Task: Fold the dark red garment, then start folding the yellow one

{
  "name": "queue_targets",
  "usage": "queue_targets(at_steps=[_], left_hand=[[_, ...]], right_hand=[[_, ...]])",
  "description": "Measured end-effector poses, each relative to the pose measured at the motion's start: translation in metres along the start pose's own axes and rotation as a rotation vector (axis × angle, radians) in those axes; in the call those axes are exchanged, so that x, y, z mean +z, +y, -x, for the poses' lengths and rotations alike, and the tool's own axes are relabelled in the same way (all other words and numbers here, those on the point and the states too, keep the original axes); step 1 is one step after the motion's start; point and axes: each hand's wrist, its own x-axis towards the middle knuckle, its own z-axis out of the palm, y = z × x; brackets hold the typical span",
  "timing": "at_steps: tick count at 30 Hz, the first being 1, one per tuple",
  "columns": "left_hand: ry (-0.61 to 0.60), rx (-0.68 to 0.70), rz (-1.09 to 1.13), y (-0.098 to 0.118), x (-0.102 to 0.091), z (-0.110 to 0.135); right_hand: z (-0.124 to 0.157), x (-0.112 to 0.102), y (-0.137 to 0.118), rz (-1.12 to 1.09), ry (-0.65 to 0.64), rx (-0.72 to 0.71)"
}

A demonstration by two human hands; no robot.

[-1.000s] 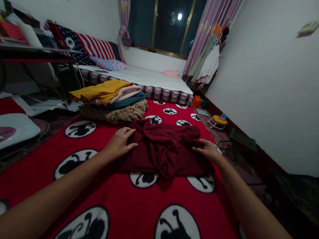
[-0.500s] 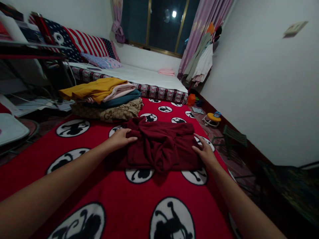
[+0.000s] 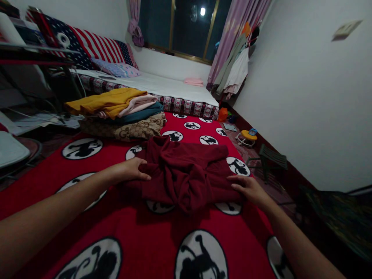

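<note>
On the red blanket, the maroon garment is now bulging nearer; left hand is pinching its left side; right hand, lower than before, is touching the right edge, can't tell if it's gripping; so it's still getting handled, not lying settled.

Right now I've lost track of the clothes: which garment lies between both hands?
The maroon garment, nearest the camera; the yellow, pink, teal and brown patterned garments are stacked farther back, leftward.
</note>
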Motion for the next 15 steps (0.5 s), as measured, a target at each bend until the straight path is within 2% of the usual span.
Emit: queue_targets(at_steps=[2,4,5,7,9,10,11,13,15], left_hand=[[-0.010,0.028,-0.284,-0.001,-0.005,0.000],[0.002,0.048,-0.471,0.005,-0.014,-0.001],[0.047,0.055,-0.524,0.011,-0.019,-0.002],[0.234,0.108,-0.599,0.022,-0.027,-0.008],[0.403,0.284,-0.655,0.032,-0.031,-0.020],[0.430,0.408,-0.680,0.035,-0.029,-0.027],[0.418,0.537,-0.702,0.037,-0.026,-0.035],[0.311,0.742,-0.724,0.039,-0.016,-0.049],[0.201,0.849,-0.730,0.040,-0.003,-0.061]], right_hand=[[-0.002,-0.006,-0.001,0.187,-0.072,0.015],[-0.011,-0.015,-0.007,0.448,-0.032,0.053],[-0.018,-0.020,-0.010,0.568,0.027,0.059],[-0.035,-0.025,-0.018,0.713,0.178,0.011],[-0.054,-0.022,-0.022,0.755,0.298,-0.107],[-0.063,-0.017,-0.023,0.774,0.332,-0.184],[-0.072,-0.012,-0.023,0.801,0.340,-0.267],[-0.087,0.000,-0.020,0.876,0.283,-0.419],[-0.100,0.010,-0.016,0.951,0.194,-0.499]])
